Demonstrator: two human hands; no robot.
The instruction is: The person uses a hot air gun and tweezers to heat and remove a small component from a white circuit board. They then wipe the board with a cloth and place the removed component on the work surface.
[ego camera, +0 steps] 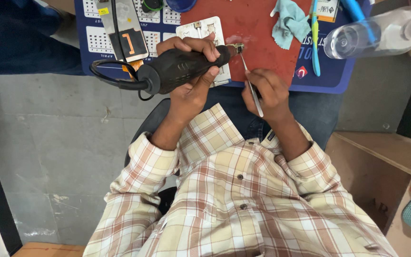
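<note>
My left hand [191, 66] grips a black corded rotary tool [177, 69], its tip pointing right toward a small metal part [238, 47] on the red mat [258, 24]. My right hand [268, 93] holds thin metal tweezers [249, 81] whose points reach up to that same small part. Under the tool lies a white metal holder plate [200, 29] with a small board part clamped in it. The tool's black cable [112, 76] loops off to the left.
A blue desk mat [91, 43] carries a phone part with an orange mark [122, 35], a teal cloth [288, 21], a toothbrush [315, 43] and a clear bottle [372, 35]. Wooden shelving [386, 157] stands at right, grey tile floor [48, 138] at left.
</note>
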